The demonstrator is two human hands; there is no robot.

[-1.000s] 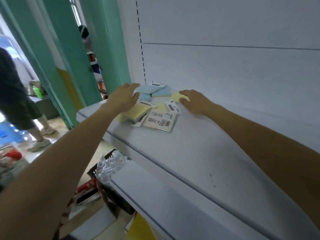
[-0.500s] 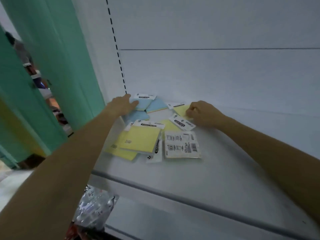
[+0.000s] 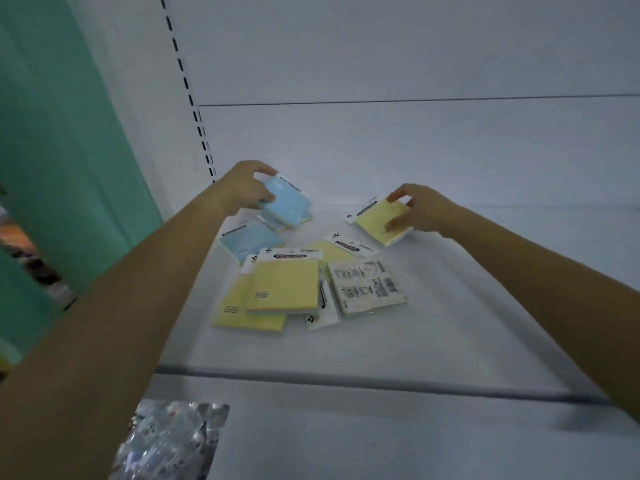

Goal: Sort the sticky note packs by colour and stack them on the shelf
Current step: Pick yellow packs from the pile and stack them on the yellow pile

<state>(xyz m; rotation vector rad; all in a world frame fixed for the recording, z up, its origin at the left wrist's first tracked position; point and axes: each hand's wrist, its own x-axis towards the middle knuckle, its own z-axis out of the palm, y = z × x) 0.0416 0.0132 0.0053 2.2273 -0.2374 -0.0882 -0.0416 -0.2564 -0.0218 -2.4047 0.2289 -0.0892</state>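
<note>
My left hand (image 3: 242, 187) grips a blue sticky note pack (image 3: 289, 202), tilted up above another blue pack underneath. A third blue pack (image 3: 247, 240) lies flat on the white shelf (image 3: 450, 323). My right hand (image 3: 420, 209) holds a yellow sticky note pack (image 3: 375, 218), lifted at an angle near the back wall. Two overlapping yellow packs (image 3: 284, 285) lie in the middle of the shelf, with a further yellow pack (image 3: 329, 249) behind them. A face-down pack (image 3: 369, 287) shows its barcode label.
The shelf's front edge (image 3: 346, 379) runs across below the packs. A lower shelf (image 3: 381, 445) sits beneath it. A crinkled clear plastic bag (image 3: 169, 441) lies at the bottom left. A green pillar (image 3: 69, 133) stands at the left, beside the slotted upright (image 3: 188, 95).
Both hands have closed on packs and lifted them: the left raised a blue pack, the right raised a yellow one. The camera has moved closer over the shelf.
</note>
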